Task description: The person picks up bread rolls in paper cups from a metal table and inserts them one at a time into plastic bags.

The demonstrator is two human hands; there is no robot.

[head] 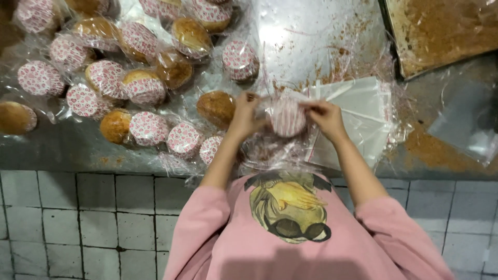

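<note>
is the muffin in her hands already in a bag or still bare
In a bag, as far as shows: clear film wraps the muffin, with the left hand and right hand pinching it. Whether it is sealed, cannot tell.

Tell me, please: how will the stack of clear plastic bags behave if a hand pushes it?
The stack of clear plastic bags looks thin and glossy, so the sheets would probably slide apart. They seem floppy and light, likely to crumple like the wrap around the cupcake.

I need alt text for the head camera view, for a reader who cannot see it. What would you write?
Seen from above, a person's left hand and right hand hold a muffin in a red-patterned paper cup inside a clear plastic bag. Many bagged muffins lie to the left on the crumb-strewn metal counter, with a stack of empty bags on the right.
</note>
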